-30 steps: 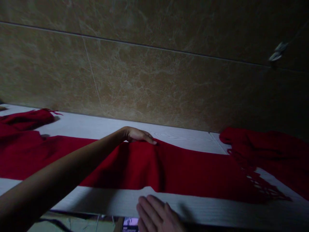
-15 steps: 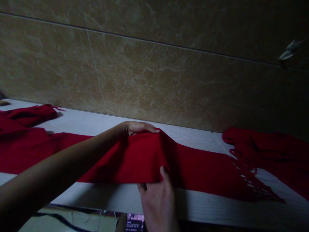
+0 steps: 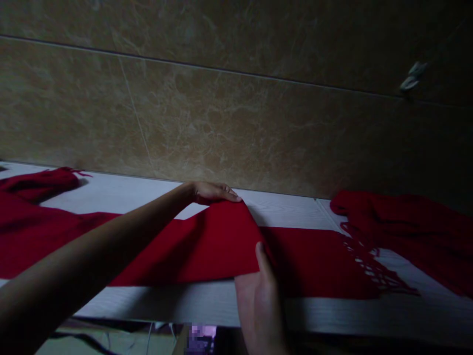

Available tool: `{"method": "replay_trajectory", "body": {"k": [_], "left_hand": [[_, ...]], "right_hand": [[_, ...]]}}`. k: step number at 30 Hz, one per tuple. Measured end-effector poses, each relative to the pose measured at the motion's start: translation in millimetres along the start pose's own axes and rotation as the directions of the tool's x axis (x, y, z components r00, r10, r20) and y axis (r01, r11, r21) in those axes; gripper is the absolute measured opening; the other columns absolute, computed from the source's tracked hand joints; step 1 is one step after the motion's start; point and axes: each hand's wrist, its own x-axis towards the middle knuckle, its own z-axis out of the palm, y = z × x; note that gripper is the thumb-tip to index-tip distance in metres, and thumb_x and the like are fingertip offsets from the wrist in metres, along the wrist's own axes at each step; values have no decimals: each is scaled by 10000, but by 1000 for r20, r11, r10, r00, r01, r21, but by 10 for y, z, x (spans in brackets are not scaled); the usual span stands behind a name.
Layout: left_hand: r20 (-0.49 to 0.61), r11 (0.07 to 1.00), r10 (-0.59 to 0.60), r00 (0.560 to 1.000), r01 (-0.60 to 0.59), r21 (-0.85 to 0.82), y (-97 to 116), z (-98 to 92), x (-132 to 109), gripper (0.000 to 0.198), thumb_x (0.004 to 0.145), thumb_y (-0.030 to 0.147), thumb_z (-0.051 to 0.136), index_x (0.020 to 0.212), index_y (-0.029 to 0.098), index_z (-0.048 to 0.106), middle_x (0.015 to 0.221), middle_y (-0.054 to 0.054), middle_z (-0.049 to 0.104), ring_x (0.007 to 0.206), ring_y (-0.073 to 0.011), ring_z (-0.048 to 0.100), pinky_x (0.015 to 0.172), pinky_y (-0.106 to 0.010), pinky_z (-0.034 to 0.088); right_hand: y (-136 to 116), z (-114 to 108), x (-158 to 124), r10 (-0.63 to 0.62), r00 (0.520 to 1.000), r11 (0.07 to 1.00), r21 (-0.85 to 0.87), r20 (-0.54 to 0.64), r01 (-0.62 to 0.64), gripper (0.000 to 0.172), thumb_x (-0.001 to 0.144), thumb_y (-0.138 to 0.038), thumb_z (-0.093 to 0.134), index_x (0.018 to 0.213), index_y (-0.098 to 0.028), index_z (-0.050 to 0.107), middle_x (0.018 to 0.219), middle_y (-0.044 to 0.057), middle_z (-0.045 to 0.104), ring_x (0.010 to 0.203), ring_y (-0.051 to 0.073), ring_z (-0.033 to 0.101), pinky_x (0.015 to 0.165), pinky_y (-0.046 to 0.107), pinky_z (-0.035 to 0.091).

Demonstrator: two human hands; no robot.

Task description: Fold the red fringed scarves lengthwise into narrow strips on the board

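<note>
Wall: tan marble tile, flush against the table's far edge.
Table: white; a bare strip runs behind the scarf and a narrower one in front of it.
Red scarf: lies lengthwise across the table. Its middle is raised higher than half a second ago, with a sharper crease running from hand to hand.
Second red scarf: bunched at the right, touching the fringe.
Red cloth heap: far left, by the wall.
Left hand: my fingers are closed over the scarf's far edge at the top of the fold.
Right hand: has moved right. It pinches the near edge, thumb on top and fingers beneath.
Room: bare table between the fold and the wall. The near edge is close to my right wrist.
</note>
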Motion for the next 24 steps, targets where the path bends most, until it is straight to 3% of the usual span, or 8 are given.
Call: {"method": "replay_trajectory", "body": {"k": [5,9,13,16,20,24], "left_hand": [[-44,997,82,996,-82,14,243,208,273,438,660,532,912,829,153,773,715,-37,746,762,-190,703,798,-324,561],[-57,989,136,989,-132,59,442,448,761,512,621,587,907,861,158,762,776,-46,741,728,-174,667,724,-307,532],[-112,977,161,980,-143,156,507,678,1331,460,654,562,881,807,161,716,751,-11,695,644,-122,596,647,-265,466],[-181,968,153,972,-110,227,482,775,1572,426,710,530,820,918,180,695,888,-43,738,728,-152,644,690,-285,474],[-279,951,143,950,-54,305,423,683,1429,452,692,471,795,1029,203,657,1168,-115,741,998,-228,683,787,-322,491],[-418,931,141,897,23,363,348,378,747,565,660,570,795,1055,193,650,1242,-145,716,1104,-256,663,833,-330,500]], "right_hand": [[-509,33,112,91,994,978,184,54,-99,541,1056,-495,316,1315,-181,672,1257,95,701,1332,233,547,1220,497,324],[-1094,-76,163,50,996,982,185,-80,-35,514,1066,-346,247,1340,-183,649,1248,78,709,1309,199,567,1236,482,300],[-1558,-501,200,8,980,994,111,-201,15,465,1050,-343,309,1249,-186,698,1222,84,720,1263,183,603,1220,459,334],[-1768,-929,188,-23,965,998,51,-262,38,421,1030,-361,365,1110,-204,747,1160,83,742,1219,180,633,1194,461,368],[-1897,-1286,140,34,914,993,114,-403,13,465,1038,-322,315,1013,-200,764,1098,83,759,1168,180,665,1172,459,401],[-1910,-1487,135,89,847,979,204,-524,23,442,1027,-300,340,961,-213,769,1061,80,768,1096,193,702,1137,471,451]]}}
